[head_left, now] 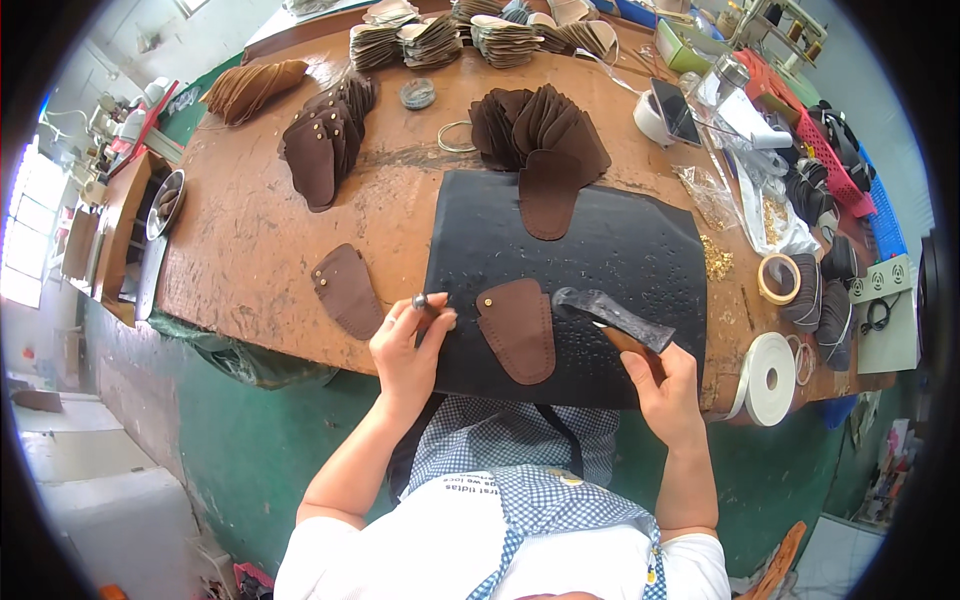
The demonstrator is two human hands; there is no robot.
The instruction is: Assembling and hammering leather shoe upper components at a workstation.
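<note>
My left hand (405,355) is closed around a short metal punch (420,301), its round end poking up past the fingers. My right hand (665,390) grips a hammer (620,318) with a dark metal head, held over the right part of a black mat (660,230). Between the hands, a brown leather piece (520,335) lies flat on the mat, stitch holes along its edges and a brass stud at its upper left corner. Beside my left hand, a similar studded leather piece (345,290) rests on the bare table.
Fanned brown leather pieces (535,125) overlap the mat's far edge; a studded stack (318,150) lies left of them. Small brass fittings (716,258), a tape roll (778,278) and a white ribbon roll (770,378) crowd the right. Lighter stacks (430,45) line the back.
</note>
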